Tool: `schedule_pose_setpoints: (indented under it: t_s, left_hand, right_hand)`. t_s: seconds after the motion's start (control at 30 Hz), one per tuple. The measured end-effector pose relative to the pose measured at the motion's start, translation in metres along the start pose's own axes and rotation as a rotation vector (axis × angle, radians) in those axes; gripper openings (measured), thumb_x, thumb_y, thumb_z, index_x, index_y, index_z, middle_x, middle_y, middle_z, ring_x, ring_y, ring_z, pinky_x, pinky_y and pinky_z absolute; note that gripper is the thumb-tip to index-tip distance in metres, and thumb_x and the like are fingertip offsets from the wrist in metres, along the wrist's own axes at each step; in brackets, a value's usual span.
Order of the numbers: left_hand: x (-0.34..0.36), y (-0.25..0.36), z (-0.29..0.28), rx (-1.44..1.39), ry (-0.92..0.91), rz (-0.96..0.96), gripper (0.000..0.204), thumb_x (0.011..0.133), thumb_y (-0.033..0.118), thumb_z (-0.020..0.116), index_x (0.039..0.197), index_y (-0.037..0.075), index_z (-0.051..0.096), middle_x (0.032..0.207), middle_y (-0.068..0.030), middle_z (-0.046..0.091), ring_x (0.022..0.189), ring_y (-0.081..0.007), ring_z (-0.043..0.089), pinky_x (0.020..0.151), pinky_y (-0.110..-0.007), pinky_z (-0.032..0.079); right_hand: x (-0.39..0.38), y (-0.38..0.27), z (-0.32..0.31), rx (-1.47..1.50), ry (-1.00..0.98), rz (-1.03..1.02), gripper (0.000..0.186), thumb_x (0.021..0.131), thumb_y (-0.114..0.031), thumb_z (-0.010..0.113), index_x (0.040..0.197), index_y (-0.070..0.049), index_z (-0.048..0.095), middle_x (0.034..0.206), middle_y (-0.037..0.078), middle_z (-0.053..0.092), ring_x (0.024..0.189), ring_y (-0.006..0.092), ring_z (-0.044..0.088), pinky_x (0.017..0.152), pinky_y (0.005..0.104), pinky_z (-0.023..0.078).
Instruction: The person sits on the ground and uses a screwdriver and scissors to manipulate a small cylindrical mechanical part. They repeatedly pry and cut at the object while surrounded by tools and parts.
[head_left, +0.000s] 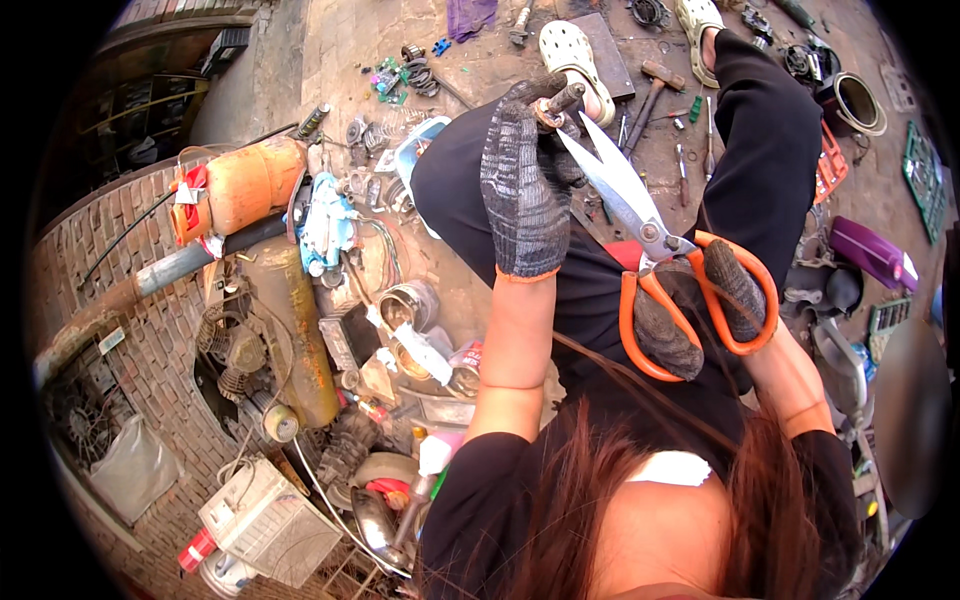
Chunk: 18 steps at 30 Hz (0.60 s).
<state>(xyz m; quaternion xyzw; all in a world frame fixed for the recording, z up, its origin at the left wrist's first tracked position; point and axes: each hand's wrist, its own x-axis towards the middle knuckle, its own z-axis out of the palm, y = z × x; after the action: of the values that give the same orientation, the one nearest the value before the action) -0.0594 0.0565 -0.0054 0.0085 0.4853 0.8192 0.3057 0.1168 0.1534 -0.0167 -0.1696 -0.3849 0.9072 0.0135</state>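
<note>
My left hand, in a grey knit glove with an orange cuff, is closed around a small dark metal shaft with a ringed end. My right hand, also gloved, grips large scissors through their orange loop handles. The steel blades are parted, their tips close to the metal part, just right of my left fingers; I cannot tell whether they touch it. Both hands are above my black-trousered legs. A red object lies partly hidden behind the scissors. The left fingertips are partly hidden.
An orange gas cylinder, a yellowish cylinder and scattered metal parts crowd my left. A hammer and hand tools lie between my feet in pale clogs. Green tool cases and a purple object lie on the right.
</note>
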Motion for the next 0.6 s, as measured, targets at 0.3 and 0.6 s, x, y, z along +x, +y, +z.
schedule_pose_setpoints:
  t_s: [0.3, 0.6]
  left_hand:
    - [-0.011, 0.013, -0.009, 0.858, 0.128, 0.529, 0.03, 0.096, 0.021, 0.042, 0.102, -0.004, 0.057, 0.086, -0.0055, 0.058, 0.074, -0.01, 0.052, 0.061, -0.021, 0.043]
    - [-0.008, 0.007, -0.015, 0.639, -0.014, 0.581, 0.03, 0.093, 0.024, 0.048, 0.103, -0.003, 0.057, 0.078, -0.0041, 0.058, 0.057, -0.0081, 0.048, 0.052, -0.019, 0.038]
  right_hand:
    - [-0.012, -0.004, 0.002, 0.182, -0.146, 0.212, 0.038, 0.09, -0.016, 0.054, 0.124, -0.001, 0.046, 0.101, 0.008, 0.059, 0.088, 0.013, 0.058, 0.076, 0.0253, 0.047]
    - [-0.005, -0.027, 0.043, -0.028, 0.029, 0.058, 0.039, 0.082, -0.015, 0.065, 0.117, -0.002, 0.051, 0.088, 0.001, 0.058, 0.073, 0.0093, 0.055, 0.065, 0.0239, 0.046]
